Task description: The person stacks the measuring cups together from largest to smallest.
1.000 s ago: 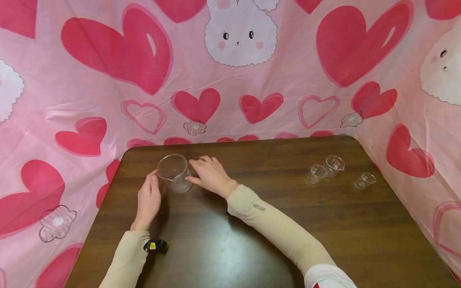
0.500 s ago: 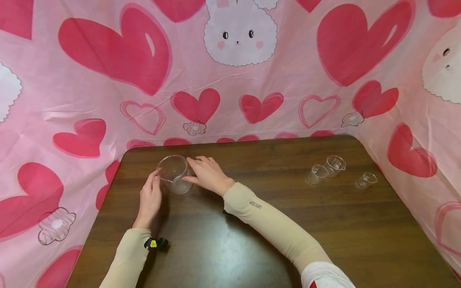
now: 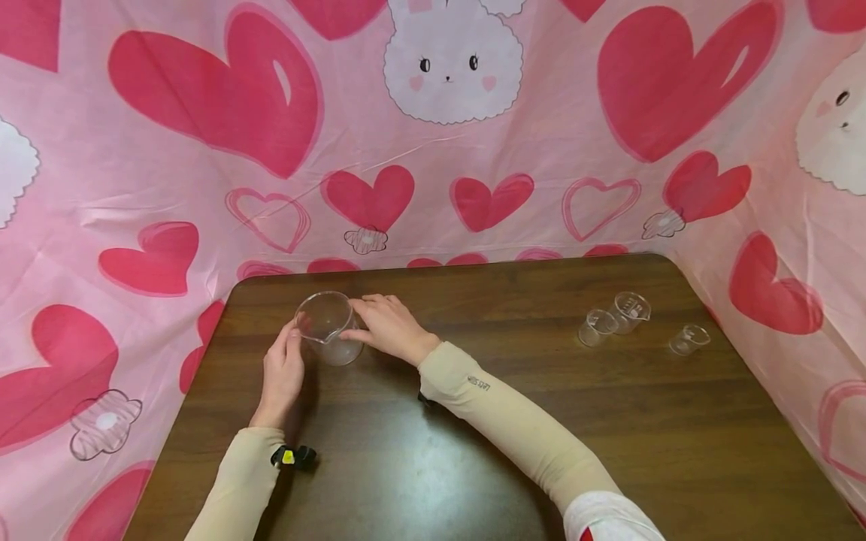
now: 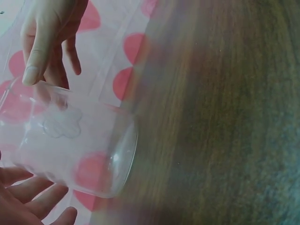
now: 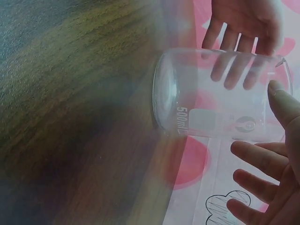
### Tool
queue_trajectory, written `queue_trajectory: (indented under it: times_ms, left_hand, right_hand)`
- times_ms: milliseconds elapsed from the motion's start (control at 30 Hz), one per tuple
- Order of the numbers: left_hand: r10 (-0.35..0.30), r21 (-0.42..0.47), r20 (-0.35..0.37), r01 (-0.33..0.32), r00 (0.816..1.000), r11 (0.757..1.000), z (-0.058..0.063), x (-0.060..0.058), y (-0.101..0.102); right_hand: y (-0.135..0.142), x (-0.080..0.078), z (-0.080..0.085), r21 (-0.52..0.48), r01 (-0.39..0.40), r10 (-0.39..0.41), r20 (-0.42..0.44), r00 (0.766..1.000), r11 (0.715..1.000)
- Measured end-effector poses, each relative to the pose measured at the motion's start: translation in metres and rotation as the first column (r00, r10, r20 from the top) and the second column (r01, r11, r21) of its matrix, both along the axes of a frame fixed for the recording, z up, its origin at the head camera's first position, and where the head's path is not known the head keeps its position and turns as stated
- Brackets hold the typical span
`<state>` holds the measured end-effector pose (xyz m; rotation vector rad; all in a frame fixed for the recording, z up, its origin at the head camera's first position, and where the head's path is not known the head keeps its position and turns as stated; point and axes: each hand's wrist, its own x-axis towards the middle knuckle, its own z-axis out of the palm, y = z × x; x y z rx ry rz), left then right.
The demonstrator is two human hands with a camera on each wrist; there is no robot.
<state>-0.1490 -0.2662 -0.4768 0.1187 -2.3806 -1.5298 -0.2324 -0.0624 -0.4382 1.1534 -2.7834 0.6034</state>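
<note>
A clear glass beaker (image 3: pixel 338 347), the largest here, stands between my two hands at the table's back left, its spout toward me. My left hand (image 3: pixel 280 372) holds its left side near the rim, fingers spread along the glass in the right wrist view. On the opposite side my right hand (image 3: pixel 392 327) has its thumb (image 5: pixel 283 105) at the front of the rim and its fingers round the far side. A "500ml" mark shows on the beaker's wall in the right wrist view. The beaker's base is right at the tabletop.
Toward the right of the brown wooden table (image 3: pixel 501 443), three smaller glass beakers stand: a medium one (image 3: pixel 631 313), a small one (image 3: pixel 597 328) close beside it, and another small one (image 3: pixel 688 340) farther right. A pink heart-patterned cloth (image 3: pixel 446 150) hangs behind and at both sides.
The right hand has shifted slightly left, closer against the beaker. Beaker and left hand have stayed nearly in place; the view has shifted slightly.
</note>
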Motion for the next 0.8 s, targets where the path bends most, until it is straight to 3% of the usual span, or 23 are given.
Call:
queue_trajectory:
  times_ms: [367,800]
  left_hand:
    - [0.01,-0.051,0.002,-0.01,1.0,0.999,0.004,0.004,0.005]
    - [-0.047,-0.026,0.02,0.047,0.999,0.999,0.013,0.012,0.013]
  right_hand:
    - [0.007,0.001,0.003,-0.044,-0.013,0.013,0.011,1.0,0.999]
    - [0.022,0.003,0.006,-0.092,-0.014,0.016,0.02,1.0,0.996]
